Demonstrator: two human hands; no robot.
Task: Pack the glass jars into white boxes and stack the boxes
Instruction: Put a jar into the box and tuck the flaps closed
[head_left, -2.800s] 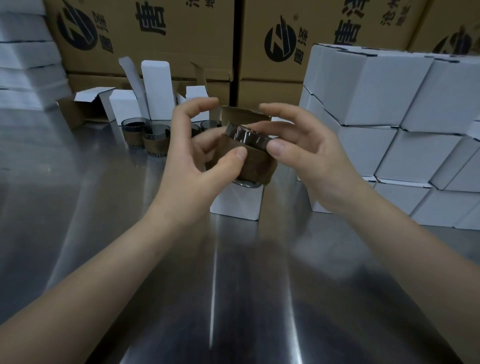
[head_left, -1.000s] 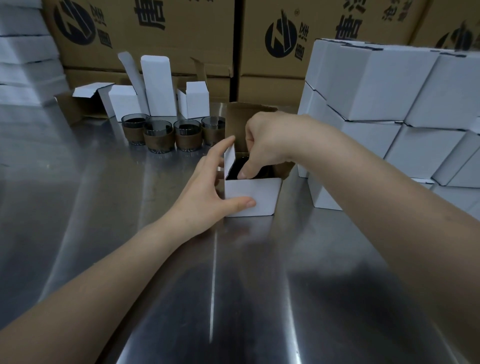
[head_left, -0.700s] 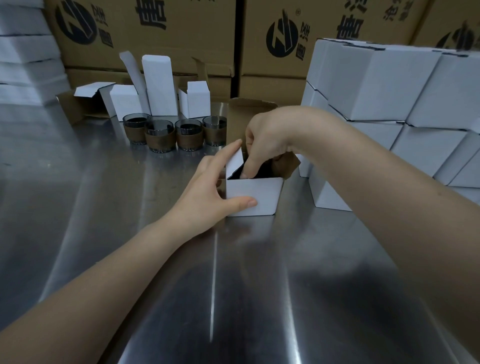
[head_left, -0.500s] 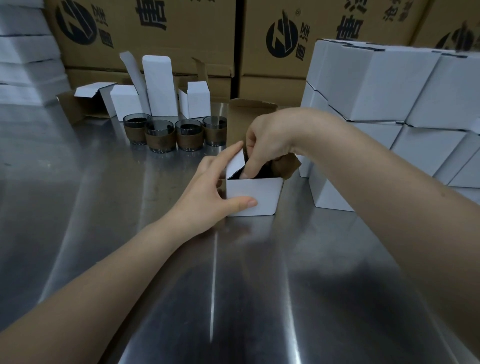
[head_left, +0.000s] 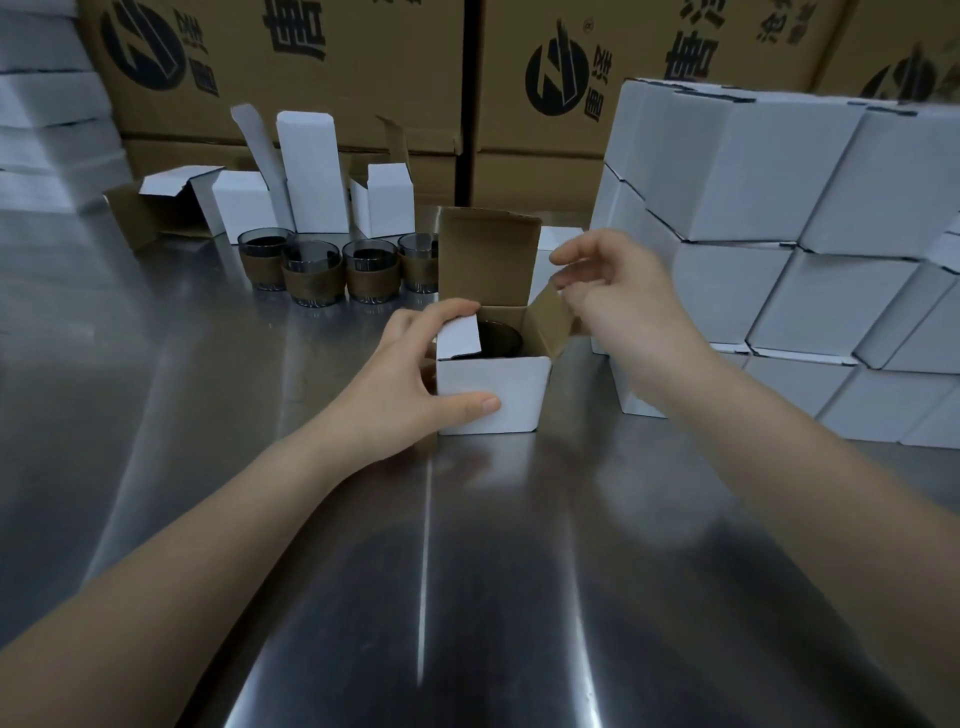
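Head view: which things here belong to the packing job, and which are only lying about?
Job: open white box, held by left hand; glass jar inside it; right hand by its flap; four waiting jars; stack of closed white boxes; empty boxes behind.
Lying about: brown cartons; flat white pile, far left.

We see a tabletop (head_left: 363, 597) of bare metal, smooth and glossy, streaked with light. The open box (head_left: 493, 384) is matt white card outside and raw brown card inside. The jars (head_left: 314, 270) are dark, shiny glass, each with a dull brown band, possibly paper. The stacked boxes (head_left: 769, 176) are matt white card; the cartons (head_left: 363, 67) are plain brown cardboard, printed black.
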